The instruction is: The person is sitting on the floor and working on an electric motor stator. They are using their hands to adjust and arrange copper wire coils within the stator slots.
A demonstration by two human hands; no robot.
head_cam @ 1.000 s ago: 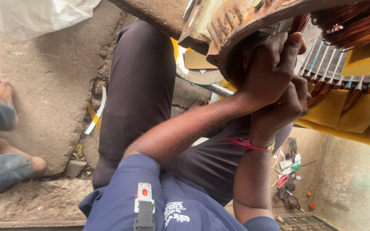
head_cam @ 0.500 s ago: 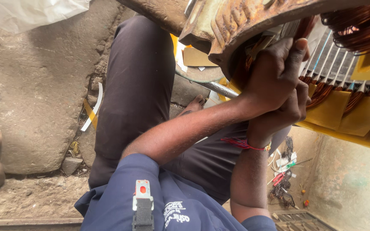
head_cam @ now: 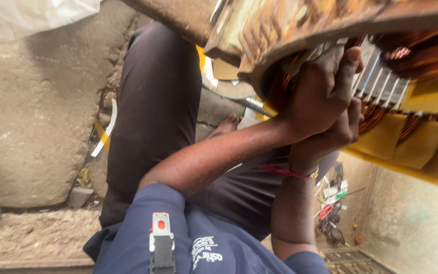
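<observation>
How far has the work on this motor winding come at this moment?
Done: yellow insulation paper already sits over part of the copper coils. In hand: the left hand and right hand press together at the white slot strips beside the rusty housing. Left: some copper remains bare; how much is hidden.

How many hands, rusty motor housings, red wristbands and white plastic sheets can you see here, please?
Hands: 2, the left hand and the right hand
rusty motor housing: 1
red wristband: 1
white plastic sheet: 1
Total: 5
</observation>
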